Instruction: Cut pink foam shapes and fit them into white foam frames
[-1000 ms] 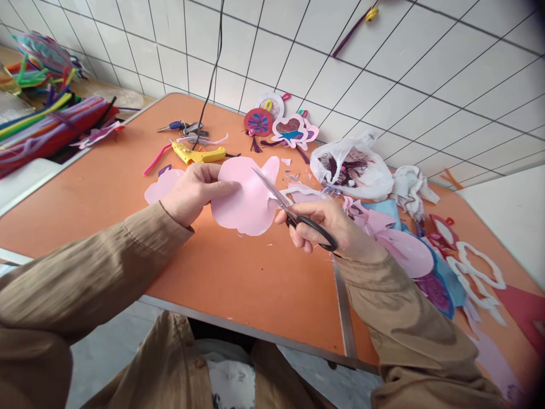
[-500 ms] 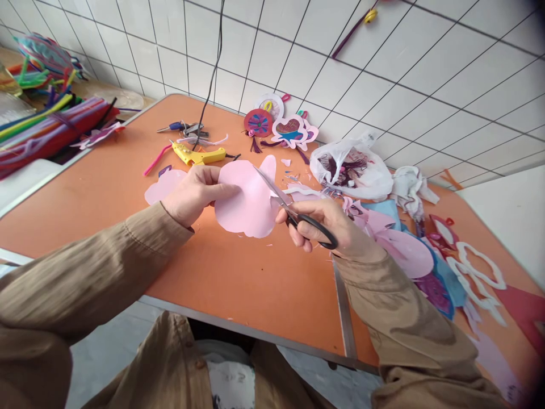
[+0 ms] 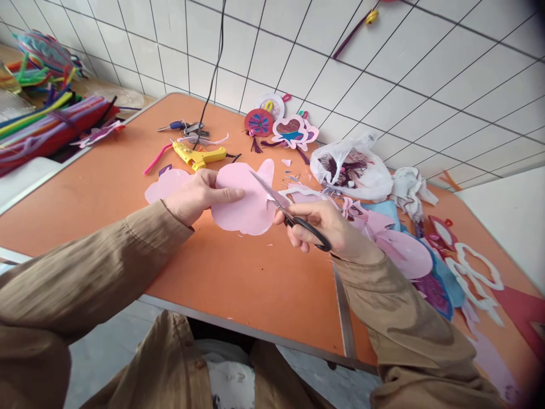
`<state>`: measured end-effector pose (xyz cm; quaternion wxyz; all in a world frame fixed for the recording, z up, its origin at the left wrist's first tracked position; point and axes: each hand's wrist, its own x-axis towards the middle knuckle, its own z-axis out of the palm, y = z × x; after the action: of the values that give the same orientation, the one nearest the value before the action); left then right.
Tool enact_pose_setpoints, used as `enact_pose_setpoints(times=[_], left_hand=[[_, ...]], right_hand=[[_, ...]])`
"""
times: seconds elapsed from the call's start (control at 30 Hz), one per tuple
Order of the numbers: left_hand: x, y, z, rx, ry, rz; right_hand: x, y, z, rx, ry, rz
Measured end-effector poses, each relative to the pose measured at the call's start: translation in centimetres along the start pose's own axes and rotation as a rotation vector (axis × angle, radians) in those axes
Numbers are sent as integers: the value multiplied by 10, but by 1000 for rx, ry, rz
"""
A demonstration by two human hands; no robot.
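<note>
My left hand (image 3: 200,196) pinches the left edge of a pink paper shape (image 3: 240,210), thumb on top, and holds it above the orange table (image 3: 238,284). The shape has a rounded, wavy outline with a narrow lobe at its upper right. In my right hand (image 3: 317,224) is a pair of scissors (image 3: 293,218) with black handles. Their blades lie across the paper's right side, tips pointing up and left. A second pink cutout (image 3: 168,184) lies on the table, partly behind my left hand.
Behind my hands rest a yellow glue gun (image 3: 200,154), keys (image 3: 187,128) and finished heart and round ornaments (image 3: 293,130). A white plastic bag (image 3: 353,170) holds dark threads. Paper and felt pieces (image 3: 404,250) crowd the right; pipe cleaners (image 3: 55,128) sit far left.
The pink paper has shifted slightly left and tilted, and my left thumb reaches further over it. The scissors have moved a little left with my right hand.
</note>
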<state>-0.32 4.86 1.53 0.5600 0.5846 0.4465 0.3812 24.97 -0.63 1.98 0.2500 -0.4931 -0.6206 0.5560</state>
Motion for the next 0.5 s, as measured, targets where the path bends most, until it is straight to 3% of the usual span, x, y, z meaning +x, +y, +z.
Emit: enact_pose_setpoints(times=[0.3,0.5], left_hand=[[8,-14,-4,-30,24,-47],[5,-9,-5,29,-23,-64]], right_hand=[[1,1,3,-8,-14,17],[1,-2,4,-5,2,29]])
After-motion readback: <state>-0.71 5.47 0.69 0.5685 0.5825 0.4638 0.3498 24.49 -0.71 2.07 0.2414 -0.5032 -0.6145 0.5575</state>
